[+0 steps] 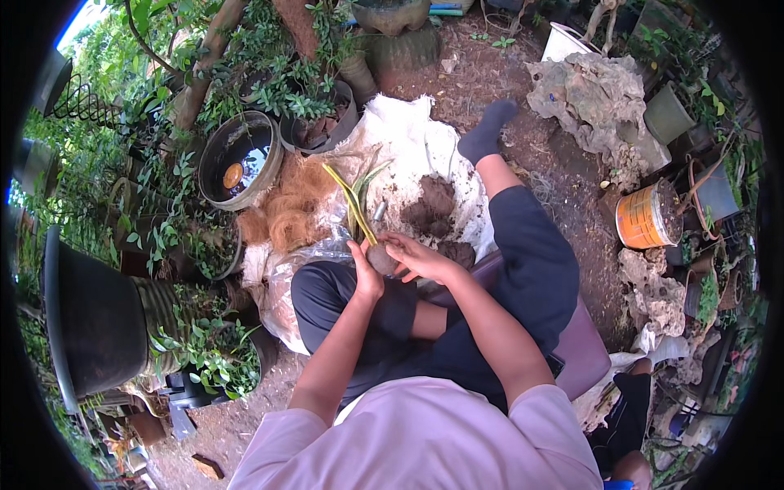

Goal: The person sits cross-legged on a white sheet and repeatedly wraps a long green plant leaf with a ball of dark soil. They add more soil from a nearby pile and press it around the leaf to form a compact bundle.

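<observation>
One leafy plant (359, 214), slender, green with yellow, rises from a rounded brown ball (380, 260); we see left hand (367, 278) and right hand (418, 260) curled closely around it, beside the bent leg (327, 298), near white sacking (412, 135).

I'm standing outdoors in daylight, on reddish-brown ground (600, 269). A bright patch of sky (80, 23) shows past the dense foliage (90, 151) on the left, where a leaning trunk (214, 57), a big black pot (98, 314) and a round tub (204, 175) of dark water (245, 145) stand amid it. Pitted rock (592, 94) and an orange bucket (641, 219) line the right; a mauve seat (590, 327) stands between.
</observation>
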A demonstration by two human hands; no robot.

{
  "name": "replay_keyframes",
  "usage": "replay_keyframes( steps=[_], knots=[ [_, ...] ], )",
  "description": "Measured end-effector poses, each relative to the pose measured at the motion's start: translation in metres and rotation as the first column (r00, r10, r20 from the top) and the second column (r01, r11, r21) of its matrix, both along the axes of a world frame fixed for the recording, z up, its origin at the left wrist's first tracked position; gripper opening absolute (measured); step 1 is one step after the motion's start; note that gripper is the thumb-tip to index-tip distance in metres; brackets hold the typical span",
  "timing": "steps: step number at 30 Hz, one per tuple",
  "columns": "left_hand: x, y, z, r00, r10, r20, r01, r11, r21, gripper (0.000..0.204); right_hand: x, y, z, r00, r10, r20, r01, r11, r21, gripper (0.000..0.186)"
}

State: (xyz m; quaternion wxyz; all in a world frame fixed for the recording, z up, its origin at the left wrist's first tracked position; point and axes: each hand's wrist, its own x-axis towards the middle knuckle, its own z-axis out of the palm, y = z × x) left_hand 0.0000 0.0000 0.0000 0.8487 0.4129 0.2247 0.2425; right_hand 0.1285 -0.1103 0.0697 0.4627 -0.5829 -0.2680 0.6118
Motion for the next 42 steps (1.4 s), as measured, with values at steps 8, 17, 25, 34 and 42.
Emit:
replay_keyframes(
  steps=[8,17,25,34,42],
  knots=[
    [0.006,-0.007,0.009,0.979,0.17,-0.112,-0.123,0.932,0.341,0.08,-0.02,0.004,-0.006,0.963,-0.243,-0.115,0.258,0.957,0.136,0.048],
    [0.01,-0.012,0.006,0.984,0.133,-0.117,-0.069,0.895,0.44,0.064,-0.022,0.01,-0.014,0.919,-0.392,-0.04,0.387,0.876,0.288,0.038],
    [0.008,-0.007,0.016,0.992,-0.059,-0.112,0.088,0.959,0.271,0.075,-0.017,0.014,-0.026,0.882,-0.467,0.063,0.423,0.843,0.332,0.042],
    [0.008,-0.012,0.017,0.979,0.116,-0.17,-0.061,0.953,0.295,0.045,-0.011,0.004,-0.009,0.929,-0.287,-0.235,0.327,0.933,0.151,0.048],
    [0.005,-0.011,0.01,0.983,0.059,-0.172,0.021,0.904,0.427,0.041,-0.013,0.007,-0.026,0.931,-0.363,-0.039,0.362,0.902,0.235,0.033]
  ],
)
